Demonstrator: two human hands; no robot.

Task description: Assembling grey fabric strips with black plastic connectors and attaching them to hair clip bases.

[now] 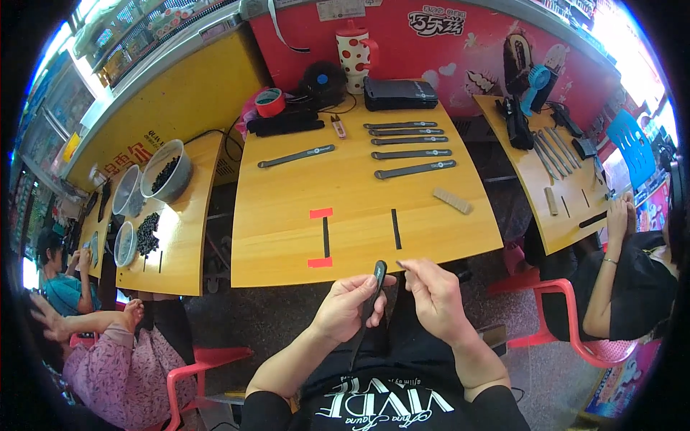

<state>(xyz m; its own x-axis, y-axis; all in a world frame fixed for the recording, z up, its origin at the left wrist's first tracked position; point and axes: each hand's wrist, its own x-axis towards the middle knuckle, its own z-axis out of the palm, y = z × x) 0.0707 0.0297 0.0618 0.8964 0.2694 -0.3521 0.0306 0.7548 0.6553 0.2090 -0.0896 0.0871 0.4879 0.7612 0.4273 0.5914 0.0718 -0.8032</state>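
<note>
My left hand (pixel 345 305) grips a long dark grey strap (pixel 371 298) that stands nearly upright just in front of the near edge of the yellow table (pixel 287 208). My right hand (pixel 431 294) is beside it, fingertips pinched close to the strap's upper end; whether it holds a small part I cannot tell. Several more grey straps (pixel 410 147) lie in a row at the table's far right, and a single one (pixel 296 156) lies at the far left. Black and red tape marks (pixel 323 237) sit near the front edge.
A beige ridged block (pixel 452 200), small cutters (pixel 338 127), a red tape roll (pixel 270 102), a black stack (pixel 399 93) and a dotted jug (pixel 355 52) are on the table. Other people sit at tables left and right; bowls (pixel 167 171) of dark pieces stand on the left table.
</note>
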